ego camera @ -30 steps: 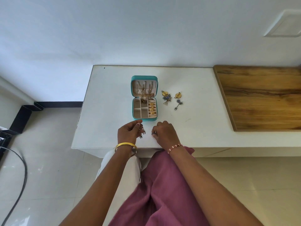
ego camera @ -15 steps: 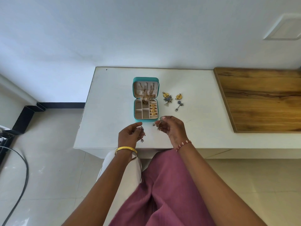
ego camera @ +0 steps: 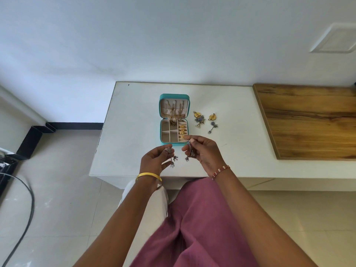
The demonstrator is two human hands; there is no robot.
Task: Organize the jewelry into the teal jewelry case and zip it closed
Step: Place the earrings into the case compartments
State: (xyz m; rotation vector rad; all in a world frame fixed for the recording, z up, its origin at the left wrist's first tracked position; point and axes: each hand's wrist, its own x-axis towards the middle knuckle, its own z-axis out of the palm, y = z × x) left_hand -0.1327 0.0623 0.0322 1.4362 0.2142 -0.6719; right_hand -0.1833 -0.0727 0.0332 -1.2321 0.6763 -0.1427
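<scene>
white table, open teal case, loose earrings

A home: tiled floor, white table.

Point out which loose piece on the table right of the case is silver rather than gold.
The slim silver earring, nearest the table's front edge, below the right gold flower earring; the others carry gold tops.

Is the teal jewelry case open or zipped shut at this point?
Open. The teal jewelry case lies with its lid folded back flat on the table, showing the beige compartments and gold rings inside.
</scene>
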